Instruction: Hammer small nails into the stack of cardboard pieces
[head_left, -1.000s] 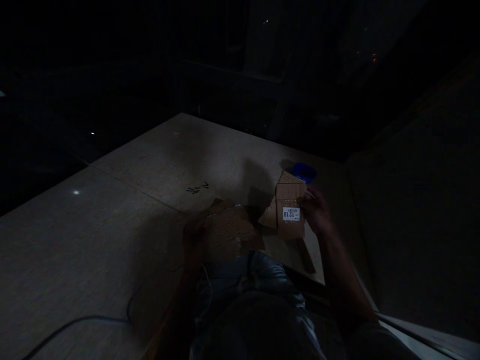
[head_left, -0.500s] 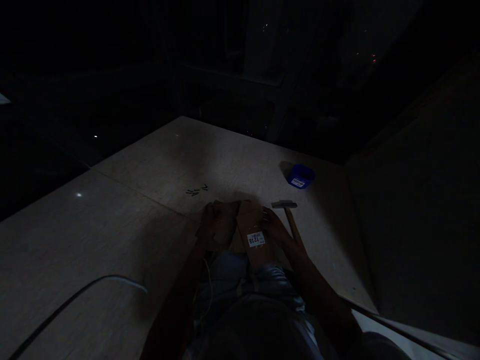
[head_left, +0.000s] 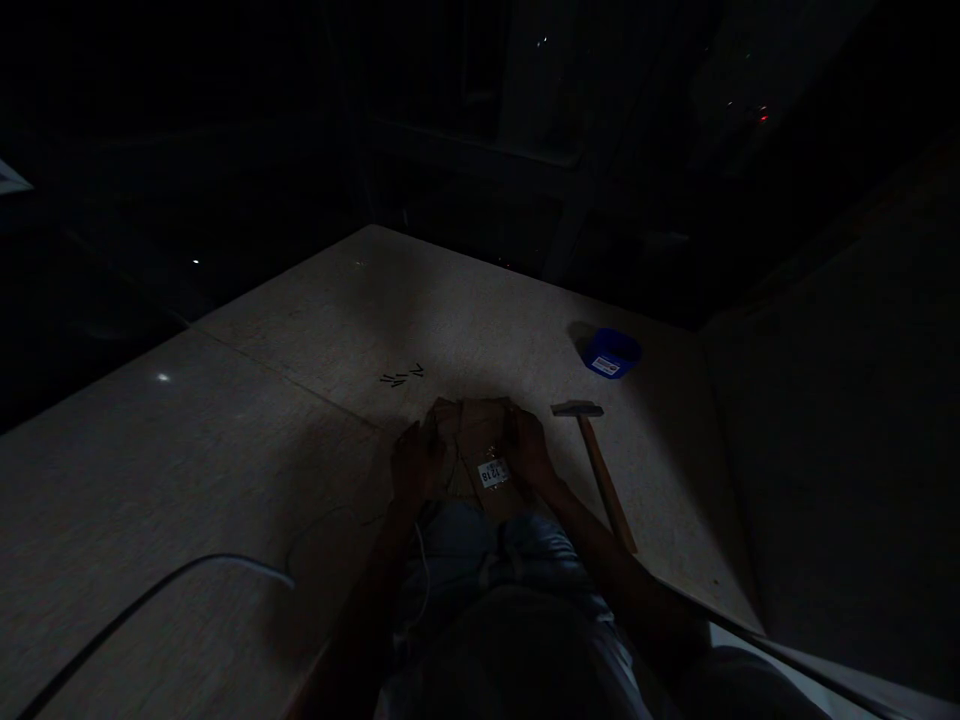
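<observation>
A folded piece of brown cardboard (head_left: pixel 480 425) lies in front of my lap, bearing a white label (head_left: pixel 493 473) printed 1218. My left hand (head_left: pixel 415 465) grips its left edge, and my right hand (head_left: pixel 527 447) is closed around its right edge. Both sets of fingers are partly lost in the dark. Several nails (head_left: pixel 401 377) lie loose just beyond the cardboard. To the right of my right hand rests a hammer (head_left: pixel 600 475), its wooden handle pointing toward me.
A blue plastic container (head_left: pixel 613 354) with a label stands at the back right, near the wall (head_left: pixel 832 440). On the left a grey cable (head_left: pixel 202 560) curves over the pale floor (head_left: pixel 172 470). The surroundings are very dark.
My hands have drawn closer together, and the cardboard between them is narrower, its labelled flap shifted left. My right forearm has moved off the hammer handle, which now shows fully.
</observation>
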